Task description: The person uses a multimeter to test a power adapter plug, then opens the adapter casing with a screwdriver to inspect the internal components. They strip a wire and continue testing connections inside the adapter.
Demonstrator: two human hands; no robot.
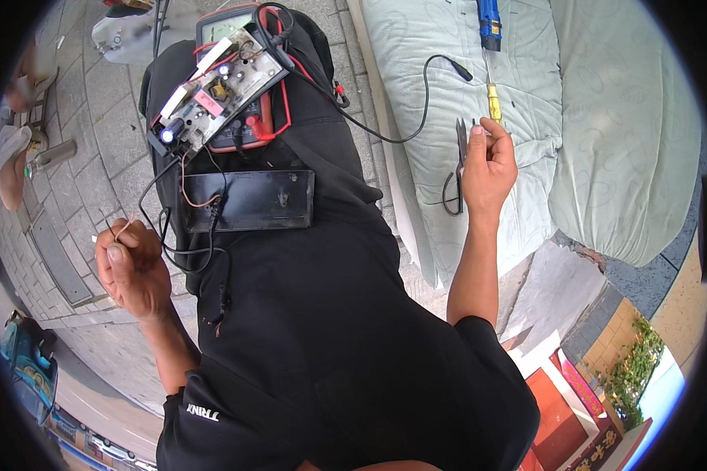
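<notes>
My left hand (133, 263), off to the left of my lap, pinches the thin end of a wire (121, 228) whose tips stick up past the fingers. Over the cushion at right, my right hand (490, 161) has thumb and forefinger together, with a small dark tip between them that I cannot make out. Scissors (460, 149) lie right beside it, partly covered. On my lap, a circuit board (220, 93) with a lit blue-white part rests over a red multimeter (264, 110). Below them sits a black plastic casing (251, 200), a black cable (214, 216) across its left end.
The pale green cushion (416, 94) carries a yellow-handled screwdriver (492, 102), a blue tool (489, 23) and a black probe lead (426, 102) running to my lap. On the paving at left are a clear bottle (51, 157) and another person's arm (9, 177).
</notes>
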